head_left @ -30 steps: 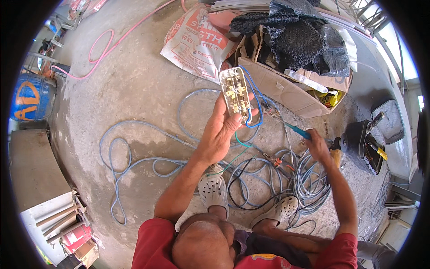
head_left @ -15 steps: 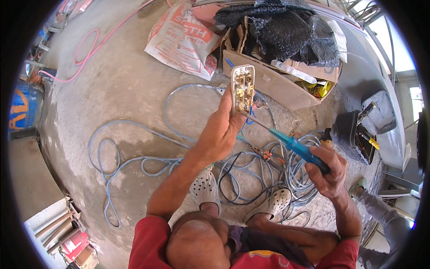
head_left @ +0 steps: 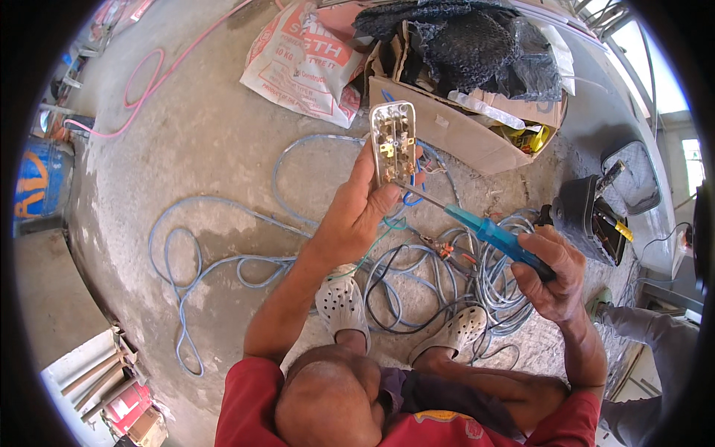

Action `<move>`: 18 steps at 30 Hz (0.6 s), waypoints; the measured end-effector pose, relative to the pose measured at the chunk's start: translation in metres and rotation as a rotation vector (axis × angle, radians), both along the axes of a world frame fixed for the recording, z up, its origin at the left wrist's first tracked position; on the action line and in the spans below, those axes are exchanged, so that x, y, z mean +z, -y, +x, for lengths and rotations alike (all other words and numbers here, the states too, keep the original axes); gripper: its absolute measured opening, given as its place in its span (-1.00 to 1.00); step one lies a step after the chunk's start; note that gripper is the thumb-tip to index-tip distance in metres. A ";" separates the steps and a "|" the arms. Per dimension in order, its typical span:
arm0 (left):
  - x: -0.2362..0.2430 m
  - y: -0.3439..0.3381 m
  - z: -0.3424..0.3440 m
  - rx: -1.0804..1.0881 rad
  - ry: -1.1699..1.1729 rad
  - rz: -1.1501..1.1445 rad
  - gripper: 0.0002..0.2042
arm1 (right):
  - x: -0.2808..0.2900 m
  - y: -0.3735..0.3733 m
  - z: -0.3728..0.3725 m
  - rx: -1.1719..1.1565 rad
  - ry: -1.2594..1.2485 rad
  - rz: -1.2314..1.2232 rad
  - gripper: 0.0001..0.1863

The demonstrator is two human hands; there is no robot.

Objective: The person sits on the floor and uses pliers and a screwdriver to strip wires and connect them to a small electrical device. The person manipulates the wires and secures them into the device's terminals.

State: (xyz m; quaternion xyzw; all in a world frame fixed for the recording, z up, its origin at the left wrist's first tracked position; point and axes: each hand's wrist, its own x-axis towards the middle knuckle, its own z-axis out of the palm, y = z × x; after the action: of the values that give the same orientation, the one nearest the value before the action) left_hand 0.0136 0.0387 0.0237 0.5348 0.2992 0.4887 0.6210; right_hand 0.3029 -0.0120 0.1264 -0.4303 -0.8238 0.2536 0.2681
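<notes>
Left hand (head_left: 356, 216): our grip holds the white socket plate (head_left: 394, 141) upright, back facing us.
Right hand (head_left: 555, 274): our grip closed on the blue screwdriver (head_left: 497, 237), tip at the plate.
Below: grey cable coils (head_left: 477, 279) on the concrete floor (head_left: 201, 149).

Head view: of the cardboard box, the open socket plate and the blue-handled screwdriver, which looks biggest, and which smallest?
1. Cardboard box, clearly largest.
2 and 3. Blue-handled screwdriver and open socket plate look much alike; both are held nearer the camera, so I won't rank them.
</notes>
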 end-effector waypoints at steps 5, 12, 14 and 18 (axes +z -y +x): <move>0.001 -0.001 -0.005 -0.076 -0.037 -0.017 -0.37 | 0.003 -0.007 -0.001 0.067 0.049 0.172 -0.56; 0.000 -0.002 -0.003 -0.105 -0.071 -0.034 -0.33 | 0.022 -0.006 0.000 0.120 0.251 0.279 -0.50; -0.004 -0.004 -0.004 -0.117 -0.187 0.029 -0.33 | 0.025 -0.003 -0.003 0.112 0.271 0.254 -0.49; -0.011 0.000 0.011 -0.119 -0.296 0.158 -0.29 | 0.024 0.003 -0.015 0.074 0.301 0.212 -0.52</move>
State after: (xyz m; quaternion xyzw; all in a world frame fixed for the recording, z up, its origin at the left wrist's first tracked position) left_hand 0.0245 0.0384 0.0125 0.6649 0.3157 0.3890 0.5539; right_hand 0.2881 -0.0147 0.1505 -0.4023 -0.8919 0.1077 0.1762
